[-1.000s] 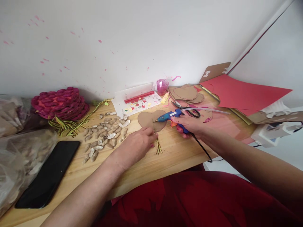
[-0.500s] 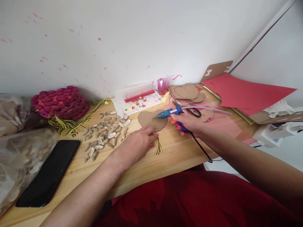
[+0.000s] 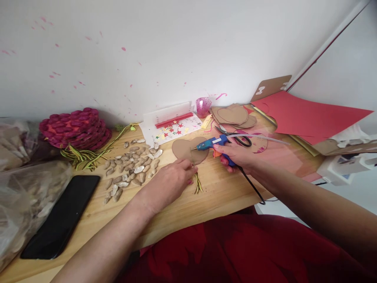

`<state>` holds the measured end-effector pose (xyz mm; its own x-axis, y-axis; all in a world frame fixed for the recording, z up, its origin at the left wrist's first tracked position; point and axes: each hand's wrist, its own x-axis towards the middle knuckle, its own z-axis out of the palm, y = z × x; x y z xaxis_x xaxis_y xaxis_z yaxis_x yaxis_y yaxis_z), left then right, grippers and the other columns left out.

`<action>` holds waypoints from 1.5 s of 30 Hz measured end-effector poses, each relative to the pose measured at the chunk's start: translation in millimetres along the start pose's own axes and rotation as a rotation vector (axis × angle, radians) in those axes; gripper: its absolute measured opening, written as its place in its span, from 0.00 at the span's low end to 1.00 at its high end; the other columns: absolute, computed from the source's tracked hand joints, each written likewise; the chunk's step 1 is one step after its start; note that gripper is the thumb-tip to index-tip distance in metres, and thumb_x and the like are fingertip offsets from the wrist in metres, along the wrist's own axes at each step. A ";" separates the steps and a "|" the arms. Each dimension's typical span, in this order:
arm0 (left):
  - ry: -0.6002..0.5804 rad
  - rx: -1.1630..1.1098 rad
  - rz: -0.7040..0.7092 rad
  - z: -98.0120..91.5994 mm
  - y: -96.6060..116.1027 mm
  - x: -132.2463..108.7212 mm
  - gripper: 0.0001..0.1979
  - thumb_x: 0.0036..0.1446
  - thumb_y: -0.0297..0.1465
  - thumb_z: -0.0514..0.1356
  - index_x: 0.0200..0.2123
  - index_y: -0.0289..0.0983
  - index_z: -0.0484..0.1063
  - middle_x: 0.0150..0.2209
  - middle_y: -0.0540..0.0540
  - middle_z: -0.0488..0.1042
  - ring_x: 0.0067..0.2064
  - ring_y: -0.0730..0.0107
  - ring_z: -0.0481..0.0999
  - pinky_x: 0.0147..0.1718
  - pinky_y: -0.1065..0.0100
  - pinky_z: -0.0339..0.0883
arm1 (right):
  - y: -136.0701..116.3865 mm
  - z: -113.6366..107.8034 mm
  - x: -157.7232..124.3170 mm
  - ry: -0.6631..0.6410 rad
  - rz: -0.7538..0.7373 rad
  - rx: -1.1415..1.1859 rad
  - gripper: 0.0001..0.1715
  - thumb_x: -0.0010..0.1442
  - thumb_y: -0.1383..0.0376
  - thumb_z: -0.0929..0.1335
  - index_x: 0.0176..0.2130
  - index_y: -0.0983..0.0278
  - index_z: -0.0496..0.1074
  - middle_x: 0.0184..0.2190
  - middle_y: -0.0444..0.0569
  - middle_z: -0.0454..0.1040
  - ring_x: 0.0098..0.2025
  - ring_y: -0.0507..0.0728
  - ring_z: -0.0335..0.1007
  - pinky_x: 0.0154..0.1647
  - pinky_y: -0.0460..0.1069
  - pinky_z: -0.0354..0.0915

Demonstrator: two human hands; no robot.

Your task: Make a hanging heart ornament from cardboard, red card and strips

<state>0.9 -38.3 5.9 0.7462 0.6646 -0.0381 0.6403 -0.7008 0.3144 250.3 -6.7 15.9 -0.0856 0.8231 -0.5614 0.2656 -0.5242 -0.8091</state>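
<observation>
Our right hand (image 3: 235, 155) dips the blue glue gun (image 3: 210, 143) slightly lower than a moment ago, fingers wrapped around its grip, nozzle over the cardboard heart (image 3: 184, 148) at frame centre. Our left hand (image 3: 169, 182), fingers pressed together, pinches yellow-green stems (image 3: 198, 184) against the wooden surface (image 3: 218, 192) just below the heart.

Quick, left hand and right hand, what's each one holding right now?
Left hand: fingers curled, tips on the cardboard heart by the green stems; grip cannot be told.
Right hand: closed on the blue glue gun.
</observation>
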 end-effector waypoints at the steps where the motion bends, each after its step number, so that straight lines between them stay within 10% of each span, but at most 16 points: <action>1: 0.000 -0.001 -0.001 0.1 0.0 -0.1 0.16 0.70 0.30 0.53 0.57 0.42 0.73 0.51 0.41 0.74 0.55 0.58 0.74 0.54 0.60 0.69 | -0.1 0.3 -0.7 0.003 0.016 -0.002 0.10 0.72 0.55 0.64 0.47 0.58 0.65 0.15 0.36 0.64 0.11 0.49 0.59 0.10 0.41 0.49; 45: 0.025 0.019 0.018 3.6 -2.1 0.2 0.15 0.69 0.29 0.55 0.56 0.41 0.73 0.54 0.42 0.73 0.56 0.59 0.74 0.54 0.61 0.69 | 1.4 0.8 1.7 0.001 0.008 -0.026 0.10 0.73 0.57 0.63 0.47 0.60 0.65 0.15 0.35 0.64 0.10 0.49 0.59 0.11 0.41 0.49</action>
<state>0.3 -37.6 1.9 0.7531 0.6579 -0.0084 0.6302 -0.7177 0.2963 249.7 -6.2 13.7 -0.0825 0.8191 -0.5677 0.2909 -0.5250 -0.7998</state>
